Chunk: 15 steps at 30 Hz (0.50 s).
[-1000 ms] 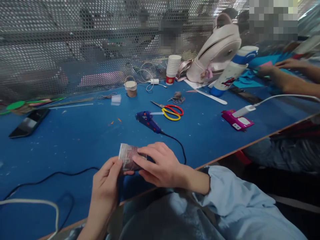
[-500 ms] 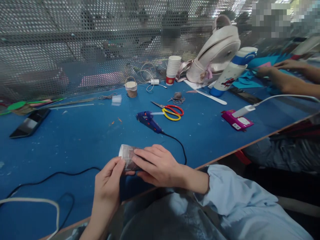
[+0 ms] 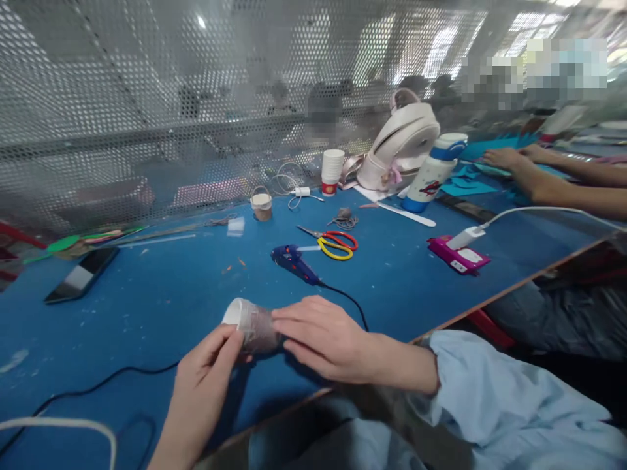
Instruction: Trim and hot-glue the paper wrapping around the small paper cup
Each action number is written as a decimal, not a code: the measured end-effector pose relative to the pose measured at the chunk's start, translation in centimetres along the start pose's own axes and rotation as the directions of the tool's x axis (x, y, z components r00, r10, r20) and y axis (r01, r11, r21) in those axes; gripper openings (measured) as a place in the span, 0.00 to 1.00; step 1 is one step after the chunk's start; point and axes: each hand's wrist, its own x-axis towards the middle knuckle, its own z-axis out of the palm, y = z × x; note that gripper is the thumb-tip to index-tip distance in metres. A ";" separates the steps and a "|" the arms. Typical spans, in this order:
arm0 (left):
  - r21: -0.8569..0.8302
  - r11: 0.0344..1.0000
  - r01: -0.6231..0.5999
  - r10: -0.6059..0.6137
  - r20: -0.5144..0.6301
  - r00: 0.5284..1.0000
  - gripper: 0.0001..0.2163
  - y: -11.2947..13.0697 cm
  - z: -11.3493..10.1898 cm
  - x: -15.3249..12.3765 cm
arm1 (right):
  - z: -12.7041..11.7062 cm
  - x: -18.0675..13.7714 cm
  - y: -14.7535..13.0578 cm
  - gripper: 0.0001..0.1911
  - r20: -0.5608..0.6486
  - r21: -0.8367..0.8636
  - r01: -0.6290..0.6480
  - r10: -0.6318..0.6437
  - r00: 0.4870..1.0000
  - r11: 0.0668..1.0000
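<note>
A paper cup [image 3: 259, 328], its side wrapped in a grey-brown layer, lies tilted with its white mouth toward the left. My left hand [image 3: 206, 372] pinches it near the rim, thumb on top; some of its fingers are hidden behind the cup. At the cup's base end, my right hand [image 3: 328, 336] has its fingers stretched out, with the tips touching the wrapped side. Beyond the hands lie a blue glue gun [image 3: 295, 263] with its cord, and scissors [image 3: 337, 245] with red and yellow handles.
Behind stand a small handled cup [image 3: 261, 206], stacked paper cups [image 3: 332, 171], a bottle [image 3: 434, 176] and a pale backpack [image 3: 399, 147] by the mesh screen. A phone [image 3: 82, 274] lies left, a pink power strip [image 3: 458, 255] right. Another person's hands [image 3: 509, 160] work far right.
My right hand has slid back toward the cup's base, uncovering more of its side. The cup's mouth faces me a little more. The camera view has tilted up.
</note>
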 end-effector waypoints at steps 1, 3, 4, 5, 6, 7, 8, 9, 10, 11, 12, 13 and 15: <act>0.055 0.998 -0.041 0.041 0.011 0.999 0.16 0.6 -0.6 0.7 | -1.2 0.9 0.5 0.10 -0.033 0.023 0.004 -0.003 0.999 1.000; 0.134 0.988 -0.077 0.077 0.005 0.997 0.16 1.6 -1.5 2.4 | -3.7 3.2 2.3 0.06 -0.079 0.036 -0.039 0.042 0.996 0.999; 0.160 0.984 -0.072 0.072 0.006 0.997 0.16 2.1 -1.9 3.4 | -4.7 4.6 3.7 0.07 -0.084 0.043 -0.089 0.093 0.992 0.995; 0.170 0.984 -0.056 0.058 -0.009 0.998 0.17 2.4 -2.2 4.3 | -5.5 6.0 5.5 0.09 -0.105 0.044 -0.168 0.172 0.979 0.985; 0.177 0.983 -0.041 0.044 -0.009 0.999 0.17 2.6 -2.4 5.2 | -5.8 7.4 7.7 0.12 -0.116 0.049 -0.256 0.260 0.959 0.965; 0.170 0.985 -0.037 0.040 -0.014 0.999 0.17 2.7 -2.5 6.0 | -5.6 8.7 10.1 0.13 -0.098 0.068 -0.343 0.348 0.932 0.937; 0.159 0.986 -0.040 0.044 -0.018 0.999 0.18 2.7 -2.5 6.7 | -5.1 9.8 12.6 0.12 -0.034 0.099 -0.432 0.437 0.899 0.897; 0.147 0.988 -0.046 0.050 -0.021 0.999 0.18 2.6 -2.5 7.2 | -4.1 10.7 15.1 0.10 0.077 0.122 -0.511 0.505 0.860 0.851; 0.138 0.989 -0.056 0.060 -0.027 0.998 0.18 2.4 -2.4 7.6 | -2.8 11.5 17.5 0.11 0.235 0.131 -0.582 0.546 0.804 0.802; 0.134 0.989 -0.063 0.068 -0.034 0.997 0.18 2.1 -2.4 7.8 | -1.3 12.0 19.6 0.12 0.322 0.122 -0.599 0.539 0.778 0.791; 0.136 0.988 -0.070 0.076 -0.039 0.996 0.18 1.7 -2.2 7.9 | 0.4 12.3 21.4 0.13 0.382 0.113 -0.602 0.525 0.761 0.791; 0.147 0.986 -0.081 0.089 -0.047 0.995 0.18 1.3 -2.1 7.9 | 2.1 12.5 22.9 0.13 0.436 0.110 -0.597 0.501 0.747 0.794; 0.159 0.983 -0.094 0.103 -0.050 0.993 0.18 0.6 -1.9 7.8 | 5.4 12.6 24.9 0.13 0.533 0.123 -0.572 0.432 0.727 0.811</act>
